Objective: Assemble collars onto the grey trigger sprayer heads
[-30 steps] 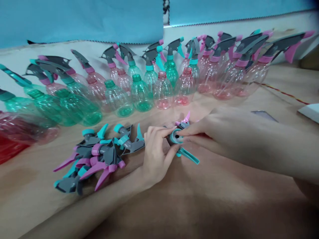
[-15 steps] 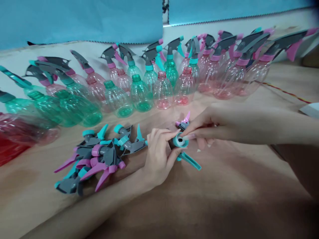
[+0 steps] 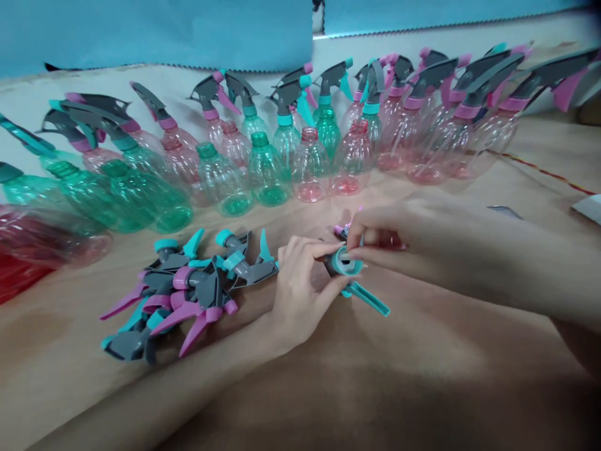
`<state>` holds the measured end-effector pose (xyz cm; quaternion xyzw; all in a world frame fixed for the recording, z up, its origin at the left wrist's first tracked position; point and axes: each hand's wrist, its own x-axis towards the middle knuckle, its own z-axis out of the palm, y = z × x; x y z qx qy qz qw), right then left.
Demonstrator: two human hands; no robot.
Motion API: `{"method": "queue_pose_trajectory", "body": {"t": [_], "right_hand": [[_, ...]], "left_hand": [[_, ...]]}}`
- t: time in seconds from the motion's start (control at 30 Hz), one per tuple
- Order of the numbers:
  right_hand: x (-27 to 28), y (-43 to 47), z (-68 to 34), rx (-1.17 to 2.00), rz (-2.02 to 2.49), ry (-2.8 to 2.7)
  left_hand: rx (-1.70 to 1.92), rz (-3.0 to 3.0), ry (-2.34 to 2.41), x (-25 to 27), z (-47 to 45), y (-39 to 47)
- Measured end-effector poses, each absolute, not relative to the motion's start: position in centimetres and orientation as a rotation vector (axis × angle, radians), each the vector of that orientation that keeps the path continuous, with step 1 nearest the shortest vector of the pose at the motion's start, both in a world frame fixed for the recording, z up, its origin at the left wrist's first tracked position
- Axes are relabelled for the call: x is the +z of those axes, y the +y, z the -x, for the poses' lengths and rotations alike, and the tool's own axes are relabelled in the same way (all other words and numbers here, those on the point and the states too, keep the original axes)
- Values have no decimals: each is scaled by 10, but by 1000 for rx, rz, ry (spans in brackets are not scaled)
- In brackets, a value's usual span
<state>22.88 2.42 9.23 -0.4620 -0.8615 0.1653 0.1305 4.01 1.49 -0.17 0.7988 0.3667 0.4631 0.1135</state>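
Note:
My left hand (image 3: 300, 285) grips a grey and teal trigger spray head (image 3: 369, 299) between thumb and fingers. Its teal collar faces up and shows a pale ring with a dark hole. At the collar's mouth, the thumb and forefinger of my right hand (image 3: 399, 235) are pinched together; something pale shows at their tips, too small to name. Partly hidden behind the right hand lies another spray head (image 3: 342, 230) with pink parts. To the left of my hands is a pile of loose spray heads (image 3: 206, 291), grey with teal or pink collars and triggers.
Along the wall stand several clear green bottles (image 3: 267, 166) and pink bottles (image 3: 310, 166), some open-necked, others topped with spray heads. A red item (image 3: 21, 272) lies at the far left. A twisted red-yellow cord (image 3: 547, 169) runs along the table at right.
The view has shifted slightly. My right hand's fingers have drawn into a tighter pinch at the collar's mouth, while my left hand keeps hold of the spray head.

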Motion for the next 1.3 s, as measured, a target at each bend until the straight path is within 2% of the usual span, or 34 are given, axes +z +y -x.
{"method": "queue_pose_trajectory", "body": {"t": [0.07, 0.13, 0.43, 0.57, 0.63, 0.9, 1.1, 1.3], "right_hand": [[89, 25, -226, 331, 1356, -2480], [86, 25, -223, 314, 1363, -2454], [82, 27, -216, 803, 1475, -2338], [85, 32, -215, 1199, 1429, -2163], [87, 33, -214, 1256, 1413, -2157], [89, 27, -212, 1006, 1503, -2246], [91, 29, -222, 687, 1382, -2532], [79, 18, -222, 552, 1321, -2471]], "left_hand": [[1357, -2350, 1071, -2, -40, 15], [1343, -2379, 1063, -2, -39, 15], [1349, -2439, 1070, -6, -36, 16], [1375, -2497, 1038, -6, -37, 14], [1388, -2549, 1007, -5, -37, 15], [1374, -2731, 981, -3, -37, 19], [1361, -2789, 1001, -1, -38, 18], [1402, -2860, 967, 1, -39, 15]]}}
